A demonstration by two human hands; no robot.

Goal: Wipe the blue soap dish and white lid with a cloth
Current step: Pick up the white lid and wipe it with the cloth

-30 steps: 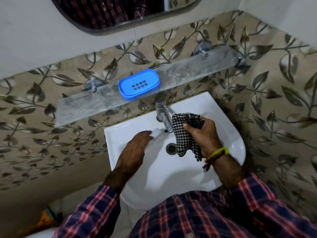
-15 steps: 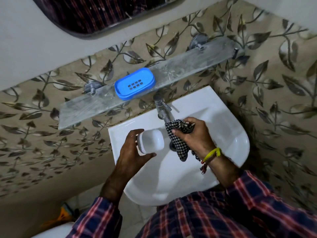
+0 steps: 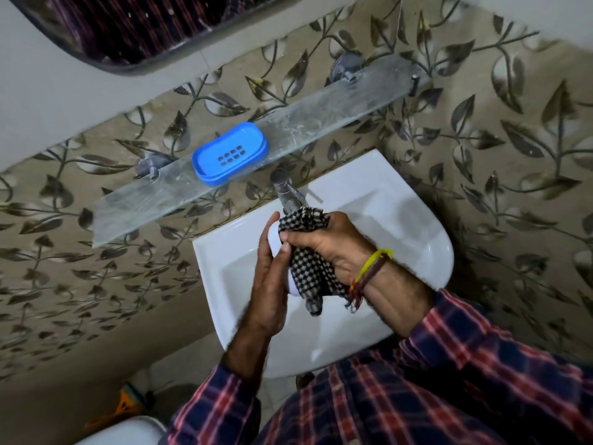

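the left hand point(image 3: 269, 284), which lifted the white lid point(image 3: 275, 240) from the basin, now grips it as the right hand point(image 3: 330, 245) pinches the checked cloth point(image 3: 308, 271) against it; wiping starts.

Blue soap dish point(image 3: 230, 154) on shelf; white lid point(image 3: 274, 244) under checked cloth point(image 3: 308, 268).

White basin point(image 3: 401, 220), metal tap point(image 3: 287, 192), glass shelf point(image 3: 321, 120), leaf-patterned wall tiles point(image 3: 513, 139), mirror point(image 3: 144, 24)

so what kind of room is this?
Most likely a small bathroom: a white ceramic wash basin with a metal tap, a frosted glass wall shelf carrying a blue plastic soap dish, and leaf-patterned beige wall tiles.
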